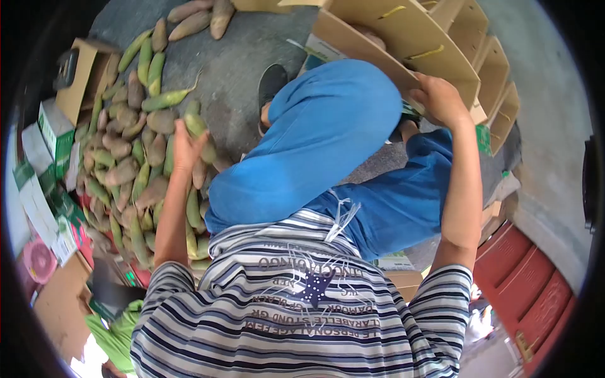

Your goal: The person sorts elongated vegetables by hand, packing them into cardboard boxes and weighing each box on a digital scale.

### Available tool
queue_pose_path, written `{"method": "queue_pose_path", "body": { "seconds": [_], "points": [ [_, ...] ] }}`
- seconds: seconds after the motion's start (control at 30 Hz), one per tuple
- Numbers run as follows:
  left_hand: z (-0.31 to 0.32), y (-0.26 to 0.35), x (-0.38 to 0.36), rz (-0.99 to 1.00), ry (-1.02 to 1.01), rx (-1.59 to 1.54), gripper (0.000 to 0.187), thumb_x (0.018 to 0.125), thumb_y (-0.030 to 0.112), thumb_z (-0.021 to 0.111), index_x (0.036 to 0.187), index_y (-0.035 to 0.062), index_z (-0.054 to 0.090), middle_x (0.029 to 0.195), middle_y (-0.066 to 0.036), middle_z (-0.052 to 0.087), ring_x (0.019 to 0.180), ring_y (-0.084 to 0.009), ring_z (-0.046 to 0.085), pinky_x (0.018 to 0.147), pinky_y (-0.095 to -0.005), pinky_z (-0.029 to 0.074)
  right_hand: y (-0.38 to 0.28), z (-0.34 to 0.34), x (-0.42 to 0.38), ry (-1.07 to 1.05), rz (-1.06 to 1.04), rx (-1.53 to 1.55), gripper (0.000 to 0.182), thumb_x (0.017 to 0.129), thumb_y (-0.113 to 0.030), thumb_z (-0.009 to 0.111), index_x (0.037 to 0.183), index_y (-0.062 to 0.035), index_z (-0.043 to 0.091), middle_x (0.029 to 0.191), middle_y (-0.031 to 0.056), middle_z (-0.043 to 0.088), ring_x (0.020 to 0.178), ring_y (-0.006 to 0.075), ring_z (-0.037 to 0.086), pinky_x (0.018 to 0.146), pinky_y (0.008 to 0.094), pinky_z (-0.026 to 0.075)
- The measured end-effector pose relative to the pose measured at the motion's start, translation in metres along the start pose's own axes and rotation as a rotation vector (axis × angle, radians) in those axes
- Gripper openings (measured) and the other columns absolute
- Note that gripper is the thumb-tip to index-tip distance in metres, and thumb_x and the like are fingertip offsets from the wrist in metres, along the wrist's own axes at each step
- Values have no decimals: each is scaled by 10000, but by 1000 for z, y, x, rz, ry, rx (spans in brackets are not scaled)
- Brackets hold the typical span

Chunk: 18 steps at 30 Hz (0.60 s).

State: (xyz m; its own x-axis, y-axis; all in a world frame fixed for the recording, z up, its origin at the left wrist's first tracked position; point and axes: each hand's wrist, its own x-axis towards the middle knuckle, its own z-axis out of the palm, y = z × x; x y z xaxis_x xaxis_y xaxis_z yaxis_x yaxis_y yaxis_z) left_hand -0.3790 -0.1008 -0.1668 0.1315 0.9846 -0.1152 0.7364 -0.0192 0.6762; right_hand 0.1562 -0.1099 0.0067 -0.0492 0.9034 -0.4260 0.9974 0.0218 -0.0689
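Note:
My left hand (188, 148) is at the right side of a heap of radishes (120, 170), long roots in green and soil-brown. Its thumb and fingers are closed round a green radish (196, 125); part of the grip is hidden behind the hand. On the other side, my right hand (439, 99) grips the near edge of an open cardboard box (391, 53). The box is tilted beside my knee and has yellow cord handles. A brownish radish (370, 36) shows partly inside it.
More open cardboard boxes (495, 69) stand in a row at the right. Several radishes (195, 22) lie apart on the grey floor (220, 72). Green-white cartons (55, 135) and a pink basket (40, 261) are at the left. A person in green (116, 334) is at lower left.

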Motion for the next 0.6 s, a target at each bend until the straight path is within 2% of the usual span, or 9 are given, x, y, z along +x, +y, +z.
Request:
{"method": "queue_pose_path", "body": {
  "seconds": [0.07,0.1,0.17,0.2,0.27,0.3,0.37,0.47,0.6],
  "points": [
    [-29,93,35,73,138,-117,485,733,182,747,1069,-17,459,1018,-170,561,918,-241,567,812,-327,453,-2,1,-2,5,8,13,337,829,-234,570,1104,-40,562,964,201,612,941,362,564,805,424,445],
    [-41,131,49,205,259,-121,470,756,202,746,1063,-14,464,1046,-129,564,945,-190,549,827,-309,444,-4,1,-3,26,9,31,326,827,-230,570,1094,-42,567,955,197,615,934,359,568,802,424,447],
    [-59,203,68,348,377,-466,437,752,77,742,1072,-15,460,1067,-126,553,978,-177,538,870,-306,445,-7,0,-4,40,9,48,307,821,-221,568,1072,-46,578,936,191,620,919,355,574,796,425,451],
    [-66,232,75,461,458,-470,443,750,35,731,1088,-20,450,1071,-133,556,970,-175,551,862,-307,460,-7,0,-3,32,10,49,298,817,-217,567,1062,-48,583,925,190,622,911,353,578,793,426,452],
    [-66,286,84,606,483,-689,306,791,29,673,1055,-34,531,1024,-127,605,904,-193,603,846,-314,475,-3,4,-4,79,-34,72,278,804,-207,565,1031,-49,599,889,184,628,875,355,588,772,430,459],
    [-59,306,91,680,442,-819,290,801,58,670,1046,-35,546,995,-121,612,887,-189,610,835,-314,481,-1,6,-3,92,-33,64,274,802,-207,567,1023,-48,600,883,184,629,870,354,590,766,431,462],
    [-39,342,93,562,266,-839,334,773,102,711,1029,-35,546,999,-124,613,897,-171,601,825,-296,473,-1,10,-2,112,-32,46,266,799,-208,570,1007,-46,601,871,182,629,859,352,594,754,432,468],
    [5,356,102,532,-25,-701,535,785,204,713,1185,-39,453,1173,-156,514,1126,-224,491,979,-329,383,1,13,-1,123,-38,0,250,789,-210,573,973,-42,603,849,179,630,844,345,601,743,432,475],
    [9,344,87,603,-58,-458,464,809,196,684,1162,-36,492,1125,-165,550,1090,-216,522,935,-325,415,-2,12,-1,81,-10,5,240,782,-211,572,948,-40,604,857,176,630,853,337,603,751,429,478]
  ]
}}
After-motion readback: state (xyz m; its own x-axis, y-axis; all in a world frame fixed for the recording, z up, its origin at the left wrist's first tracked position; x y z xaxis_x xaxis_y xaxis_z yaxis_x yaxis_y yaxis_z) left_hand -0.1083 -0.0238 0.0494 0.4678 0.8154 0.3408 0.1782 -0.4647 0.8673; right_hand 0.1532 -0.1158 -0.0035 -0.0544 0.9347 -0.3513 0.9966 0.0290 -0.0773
